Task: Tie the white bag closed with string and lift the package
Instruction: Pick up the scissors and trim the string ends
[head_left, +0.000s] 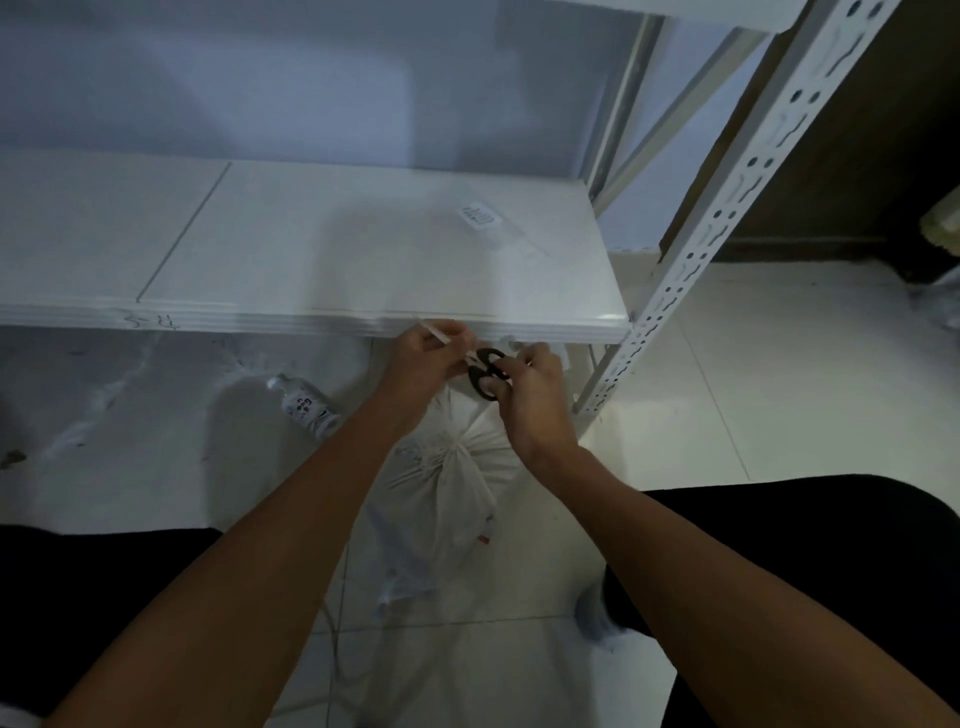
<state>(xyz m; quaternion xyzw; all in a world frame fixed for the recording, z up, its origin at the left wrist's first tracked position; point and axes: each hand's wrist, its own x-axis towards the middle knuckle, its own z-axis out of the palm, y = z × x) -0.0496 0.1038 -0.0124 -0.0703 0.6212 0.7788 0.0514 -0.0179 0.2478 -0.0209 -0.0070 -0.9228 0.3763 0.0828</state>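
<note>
Sitting on the pale tiled floor (727, 395) between two dark-clad knees, the white cloth bag (452, 483) has its neck cinched with thin white string (441, 335). Above it, the left hand (426, 358) pinches the string taut while the right hand (535, 395) grips black-handled scissors (485, 374). Beyond stand a clear plastic bottle (306, 405) and a white metal shelf (363, 249)

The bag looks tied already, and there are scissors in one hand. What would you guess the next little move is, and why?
Probably snipping the spare string. The bag is already cinched at its neck, the left hand holds the loose end taut, and the right hand grips black scissors right beside it. Cutting comes before lifting.
</note>
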